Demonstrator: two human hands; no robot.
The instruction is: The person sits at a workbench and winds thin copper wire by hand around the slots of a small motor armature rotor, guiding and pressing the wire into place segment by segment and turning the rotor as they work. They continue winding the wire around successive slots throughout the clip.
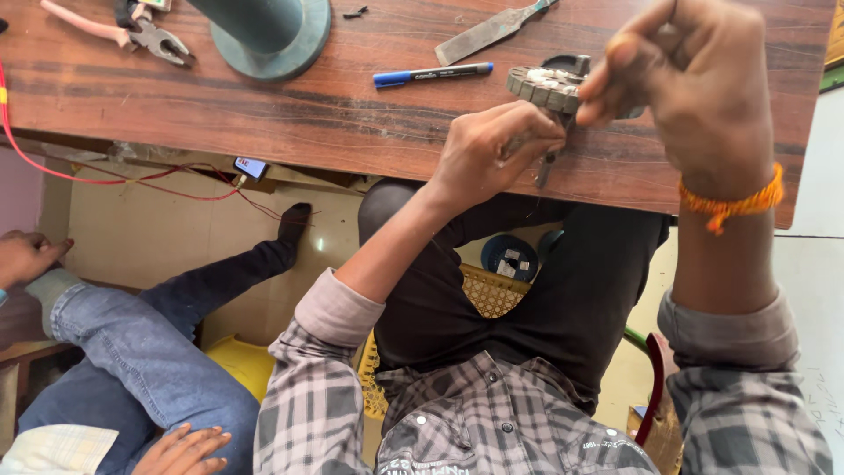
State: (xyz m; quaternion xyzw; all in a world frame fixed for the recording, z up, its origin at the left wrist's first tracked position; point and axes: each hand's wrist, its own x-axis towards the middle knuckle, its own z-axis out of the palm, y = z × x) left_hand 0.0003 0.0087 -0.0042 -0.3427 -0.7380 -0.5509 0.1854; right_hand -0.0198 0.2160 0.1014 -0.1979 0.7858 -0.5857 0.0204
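My left hand (492,154) rests at the near edge of the wooden table (290,110), fingers closed around a thin metal tool whose tip (545,171) points down over the edge. My right hand (694,84) pinches the rim of a round grey toothed metal part (541,86) lying on the table, an orange thread band on its wrist. The two hands meet at that part. What lies under my right palm is hidden.
A blue marker (431,75), a flat metal blade (488,33), pink-handled pliers (132,31) and a teal round stand base (272,40) lie farther back. A red wire (53,167) hangs at left. Another person in jeans (132,352) sits at lower left.
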